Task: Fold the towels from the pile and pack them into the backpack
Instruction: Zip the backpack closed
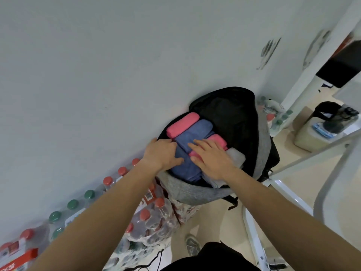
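Note:
A grey and black backpack (197, 192) stands open against the white wall, resting on packs of bottles. Inside lie folded towels side by side: a pink one (182, 124) at the far left, a blue one (195, 135), another pink one (217, 139) and a light grey one (236, 155). My left hand (162, 153) grips the bag's left rim, fingers curled at the edge of the blue towel. My right hand (212, 159) lies flat, fingers spread, pressing on the pink and blue towels. The towel pile is out of view.
Shrink-wrapped packs of bottles with red and green caps (109, 210) line the wall at the left and under the backpack. A white metal table frame (281, 184) stands to the right. A jug and dark objects (322, 128) sit on the floor beyond it.

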The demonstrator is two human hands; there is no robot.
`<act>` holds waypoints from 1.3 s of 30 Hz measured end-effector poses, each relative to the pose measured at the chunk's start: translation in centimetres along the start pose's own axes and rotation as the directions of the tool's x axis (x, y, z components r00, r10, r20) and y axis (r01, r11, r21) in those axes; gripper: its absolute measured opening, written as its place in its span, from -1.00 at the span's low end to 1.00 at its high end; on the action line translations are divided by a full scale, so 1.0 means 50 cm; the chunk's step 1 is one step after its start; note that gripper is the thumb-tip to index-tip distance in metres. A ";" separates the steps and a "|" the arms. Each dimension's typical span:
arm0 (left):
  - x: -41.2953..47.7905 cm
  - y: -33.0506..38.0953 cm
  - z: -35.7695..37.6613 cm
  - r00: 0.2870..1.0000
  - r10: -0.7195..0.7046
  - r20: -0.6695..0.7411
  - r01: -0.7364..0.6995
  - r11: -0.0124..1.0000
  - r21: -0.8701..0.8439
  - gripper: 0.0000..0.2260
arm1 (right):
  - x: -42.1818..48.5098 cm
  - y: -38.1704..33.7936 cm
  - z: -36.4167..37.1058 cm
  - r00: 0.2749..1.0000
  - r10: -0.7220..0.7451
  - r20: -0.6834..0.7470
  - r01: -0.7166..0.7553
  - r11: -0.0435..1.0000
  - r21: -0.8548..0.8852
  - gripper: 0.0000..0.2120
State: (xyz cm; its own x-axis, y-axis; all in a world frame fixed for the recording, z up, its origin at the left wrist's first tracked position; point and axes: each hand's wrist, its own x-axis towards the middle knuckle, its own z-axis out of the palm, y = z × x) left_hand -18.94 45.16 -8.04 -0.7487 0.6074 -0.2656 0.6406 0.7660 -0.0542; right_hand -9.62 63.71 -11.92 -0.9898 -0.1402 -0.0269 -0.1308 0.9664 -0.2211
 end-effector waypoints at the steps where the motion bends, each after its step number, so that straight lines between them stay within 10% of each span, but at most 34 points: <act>1: 0.007 0.002 -0.017 0.997 -0.001 -0.072 -0.001 1.000 -0.024 -0.49 | -0.011 0.013 -0.020 0.995 0.033 -0.098 -0.032 0.999 0.012 -0.42; 6: 0.047 0.040 -0.077 0.975 0.006 -0.221 -0.070 0.956 -0.284 -0.61 | -0.068 0.122 -0.108 0.755 0.481 -0.445 -0.525 0.850 0.027 -0.49; 10: 0.051 0.067 -0.073 0.959 0.043 -0.281 -0.163 0.894 -0.418 -0.64 | -0.070 0.187 -0.130 0.535 0.834 -0.136 -0.792 0.551 0.263 -0.37; 15: 0.042 0.079 -0.072 0.920 0.057 -0.388 -0.234 0.874 -0.426 -0.69 | -0.058 0.161 -0.146 0.578 0.790 -0.204 -0.725 0.612 0.316 -0.79; 24: 0.080 0.099 -0.176 0.729 0.231 -0.645 -0.469 0.854 -0.225 -0.47 | -0.168 -0.014 -0.138 0.782 0.554 -0.287 -0.414 0.805 0.425 -0.68; 29: 0.023 0.040 -0.161 0.627 0.385 -0.678 -0.524 0.852 -0.001 -0.85 | -0.212 -0.077 -0.089 0.828 0.502 -0.250 -0.411 0.847 0.338 -0.77; 34: -0.098 -0.043 -0.005 0.782 0.325 -0.532 -0.377 0.926 0.012 -0.88 | -0.205 -0.096 -0.053 0.761 0.453 -0.465 -0.415 0.890 0.187 -0.72; 39: -0.154 -0.026 0.082 0.947 0.136 -0.291 -0.159 0.986 -0.057 -0.76 | -0.160 -0.112 0.013 0.937 0.320 0.140 -0.347 0.897 0.274 -0.56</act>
State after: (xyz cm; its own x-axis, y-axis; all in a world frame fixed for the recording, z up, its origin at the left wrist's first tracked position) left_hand -13.32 38.62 -9.87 -0.6718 0.7405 0.0213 0.7405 0.6706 0.0434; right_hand -0.93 59.26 -11.09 -0.9613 0.1479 -0.2325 0.2421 0.8566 -0.4558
